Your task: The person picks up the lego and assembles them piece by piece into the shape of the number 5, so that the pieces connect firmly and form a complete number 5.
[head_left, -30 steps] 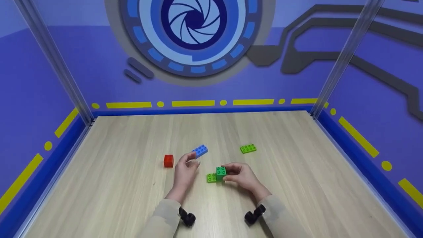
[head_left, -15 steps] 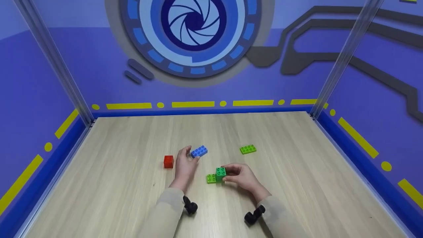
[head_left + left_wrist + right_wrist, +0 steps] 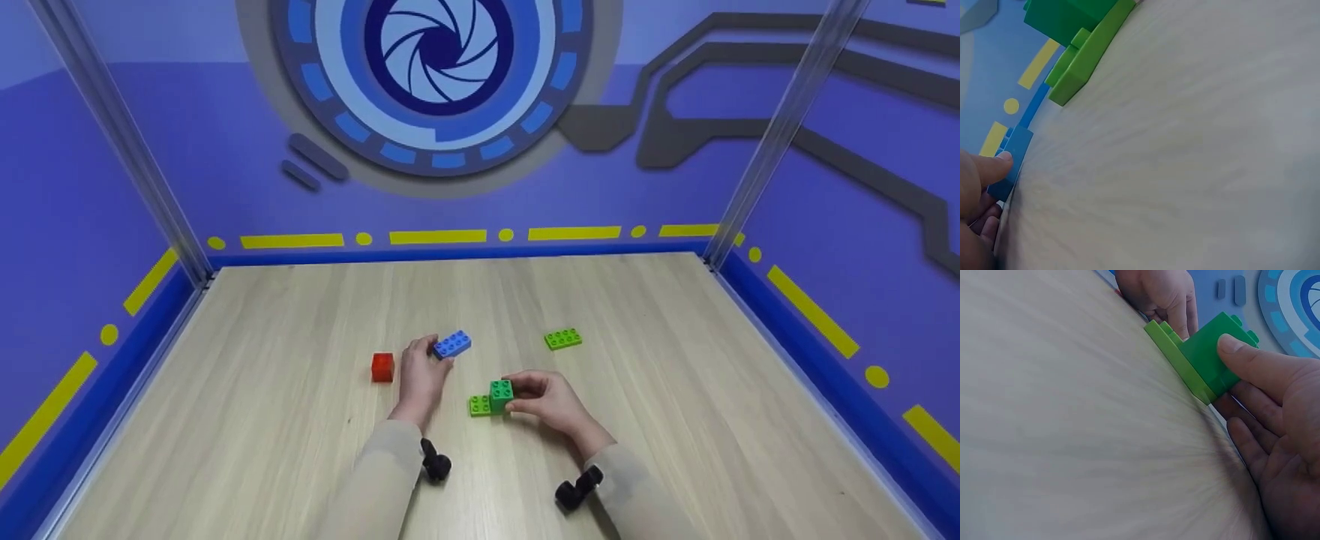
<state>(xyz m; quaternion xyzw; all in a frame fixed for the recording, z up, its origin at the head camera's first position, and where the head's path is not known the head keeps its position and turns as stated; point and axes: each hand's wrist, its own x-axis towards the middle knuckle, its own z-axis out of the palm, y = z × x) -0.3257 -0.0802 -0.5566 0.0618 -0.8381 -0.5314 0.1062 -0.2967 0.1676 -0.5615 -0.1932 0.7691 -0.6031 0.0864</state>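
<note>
My left hand [image 3: 421, 379] is at a blue toy building brick [image 3: 452, 344] with studs on top, its thumb on the near side and its fingers round the left end. In the left wrist view the thumb [image 3: 995, 167] lies against that blue brick [image 3: 1012, 163], which stays on the table. My right hand [image 3: 551, 401] grips a dark green square brick [image 3: 501, 393] between thumb and fingers. This brick sits on the right part of a flat lime green brick [image 3: 479, 406]; the lime brick's left studs are bare. In the right wrist view, the dark green brick [image 3: 1216, 354] stands flush on the lime one.
A red brick [image 3: 382, 367] lies left of my left hand. Another flat lime green brick [image 3: 563, 339] lies farther back on the right. Blue printed walls [image 3: 480, 202] enclose the wooden table [image 3: 300, 315] at the back and sides.
My left hand has moved forward and settled its thumb and fingers about the blue brick. The right hand and the green bricks have stayed in place.
</note>
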